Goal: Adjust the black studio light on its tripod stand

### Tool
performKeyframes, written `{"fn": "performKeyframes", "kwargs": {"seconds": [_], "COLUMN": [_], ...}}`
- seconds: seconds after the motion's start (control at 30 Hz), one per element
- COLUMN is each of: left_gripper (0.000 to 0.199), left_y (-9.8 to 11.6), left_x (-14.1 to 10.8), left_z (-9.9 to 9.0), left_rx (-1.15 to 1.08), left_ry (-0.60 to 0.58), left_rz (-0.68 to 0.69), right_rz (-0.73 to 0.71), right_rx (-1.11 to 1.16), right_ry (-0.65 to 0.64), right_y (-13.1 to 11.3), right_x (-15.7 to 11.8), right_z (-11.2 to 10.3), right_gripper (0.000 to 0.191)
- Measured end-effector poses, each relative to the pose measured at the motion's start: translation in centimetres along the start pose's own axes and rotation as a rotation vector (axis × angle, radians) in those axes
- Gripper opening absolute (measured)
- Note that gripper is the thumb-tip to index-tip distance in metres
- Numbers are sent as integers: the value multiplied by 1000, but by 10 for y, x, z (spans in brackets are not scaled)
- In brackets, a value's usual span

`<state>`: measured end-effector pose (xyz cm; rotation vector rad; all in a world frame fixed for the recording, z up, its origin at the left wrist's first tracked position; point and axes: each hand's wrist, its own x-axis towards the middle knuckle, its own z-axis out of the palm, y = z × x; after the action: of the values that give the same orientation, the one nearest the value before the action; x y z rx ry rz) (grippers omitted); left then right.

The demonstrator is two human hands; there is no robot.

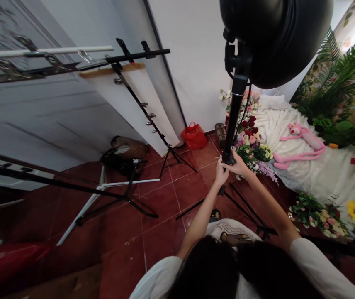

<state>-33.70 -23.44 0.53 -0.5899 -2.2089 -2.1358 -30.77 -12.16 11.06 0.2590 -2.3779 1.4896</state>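
A black light stand (234,116) rises in front of me, topped by a large black studio lamp (273,37) with a cable hanging beside the pole. My left hand (221,172) is closed around the pole just under a black clamp collar (228,158). Right at that collar, my right hand (239,164) grips from the other side, its thumb near the top of the collar. The finer finger placement is small and partly hidden. Below my hands the stand's dark legs (242,201) spread over the tiled floor.
Left, a backdrop stand (135,97) with clips holds a white sheet (152,99). More tripod legs (103,191) cross the floor. A red bag (194,136) sits by the wall. Flowers (250,139), white fabric (302,178) and a pink plush toy (311,143) lie to the right.
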Motion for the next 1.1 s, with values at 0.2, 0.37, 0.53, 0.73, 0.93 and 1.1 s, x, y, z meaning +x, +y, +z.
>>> {"fn": "performKeyframes", "kwargs": {"seconds": [0.2, 0.37, 0.53, 0.73, 0.93, 1.1], "left_gripper": [39, 42, 45, 43, 45, 44], "left_y": [-1, -4, -12, -13, -8, -3], "left_x": [-2, -1, 0, 0, 0, 0], "left_z": [1, 3, 4, 5, 5, 4], "left_rx": [10, 9, -3, 8, 18, 26], "left_ry": [23, 39, 45, 41, 47, 35], "left_rz": [-22, -12, 2, 1, -15, -32], "right_rz": [-53, -54, 14, 151, 267, 449], "right_rx": [-228, -309, -318, -45, -39, -94], "right_ry": [22, -4, 17, 106, 49, 7], "right_y": [30, 39, 45, 58, 69, 65], "right_x": [-53, -63, -53, -23, 4, 23], "right_z": [-19, -10, -6, -10, -10, -15], "right_gripper": [57, 52, 50, 50, 53, 45]}}
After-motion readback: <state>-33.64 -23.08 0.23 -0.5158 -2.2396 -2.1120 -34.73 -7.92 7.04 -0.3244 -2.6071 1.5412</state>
